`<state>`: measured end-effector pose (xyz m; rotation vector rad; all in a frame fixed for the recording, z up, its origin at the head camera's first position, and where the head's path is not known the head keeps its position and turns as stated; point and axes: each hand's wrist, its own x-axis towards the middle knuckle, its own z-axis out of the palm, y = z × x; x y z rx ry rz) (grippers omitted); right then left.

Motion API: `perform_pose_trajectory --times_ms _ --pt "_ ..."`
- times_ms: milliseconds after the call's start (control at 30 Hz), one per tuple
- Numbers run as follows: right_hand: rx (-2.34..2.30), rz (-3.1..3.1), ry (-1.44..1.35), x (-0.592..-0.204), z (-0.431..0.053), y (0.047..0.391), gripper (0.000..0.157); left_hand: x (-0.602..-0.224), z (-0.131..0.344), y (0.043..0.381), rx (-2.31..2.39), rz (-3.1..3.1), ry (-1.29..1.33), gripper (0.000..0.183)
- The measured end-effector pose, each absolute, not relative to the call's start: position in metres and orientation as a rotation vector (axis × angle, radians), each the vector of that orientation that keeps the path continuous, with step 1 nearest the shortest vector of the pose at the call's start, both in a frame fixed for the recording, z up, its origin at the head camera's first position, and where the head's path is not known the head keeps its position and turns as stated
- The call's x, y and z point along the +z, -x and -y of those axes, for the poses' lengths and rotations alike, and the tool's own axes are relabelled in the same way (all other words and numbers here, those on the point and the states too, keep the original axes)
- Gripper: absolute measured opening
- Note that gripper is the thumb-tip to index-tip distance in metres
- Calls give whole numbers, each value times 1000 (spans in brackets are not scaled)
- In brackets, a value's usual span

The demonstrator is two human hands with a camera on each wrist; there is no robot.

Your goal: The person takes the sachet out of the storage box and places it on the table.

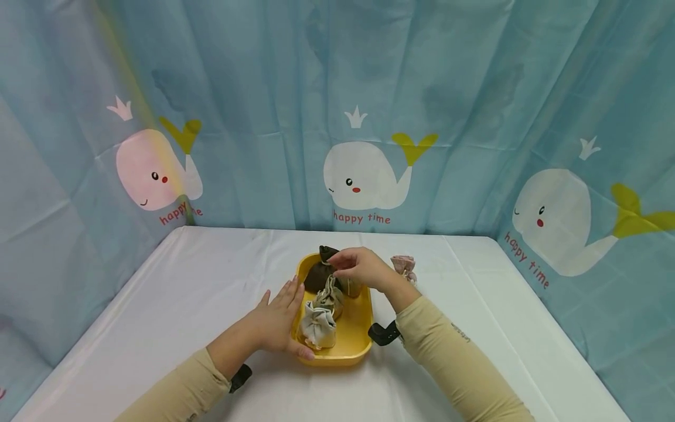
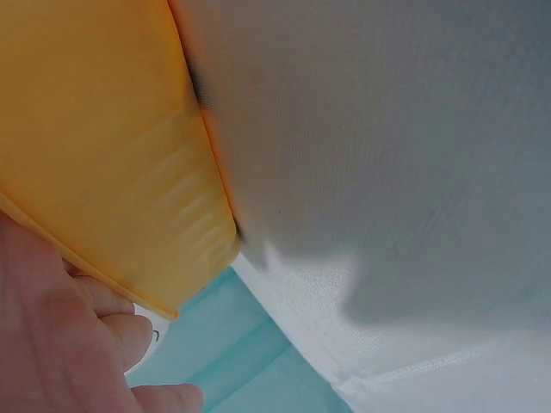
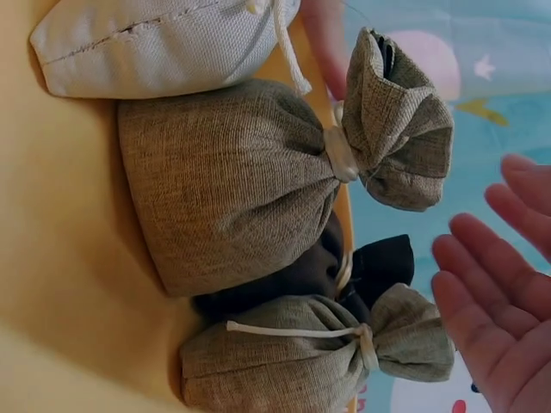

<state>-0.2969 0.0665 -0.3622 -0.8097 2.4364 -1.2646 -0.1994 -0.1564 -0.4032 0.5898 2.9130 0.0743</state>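
L hand spread on yellow tub, R hand loose nr tied bags, pink bag pt-hidden by R arm

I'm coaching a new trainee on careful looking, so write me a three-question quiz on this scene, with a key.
1. What colour is the pouch outside the yellow bin?
2. True or false: the right hand is gripping that outside pouch.
3. How many pouches show inside the bin?
A. Two
B. Four
C. Seven

Key:
1. Pink.
2. False: the right hand is over the bin, its fingers holding nothing, while the left hand touches the bin's side.
3. B.
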Motion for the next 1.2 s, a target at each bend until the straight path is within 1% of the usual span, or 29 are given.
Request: perform_pose_trajectory --times_ms 200,433,733,1000,1200 --pt "-1131 -2367 900 -365 -63 296 35 -403 157 198 87 -2917 -599 138" --pt "-1034 -2377 978 -364 -62 293 35 -403 158 198 76 -2921 -601 138" --pt "-928 -2459 991 -364 -61 292 26 -405 158 200 72 -2921 -604 139" --pt "-895 -2562 962 -365 -58 292 7 -407 158 201 60 -2916 -603 139" --pt "-926 -2591 924 -367 -58 295 7 -405 157 200 81 -2923 -613 139"
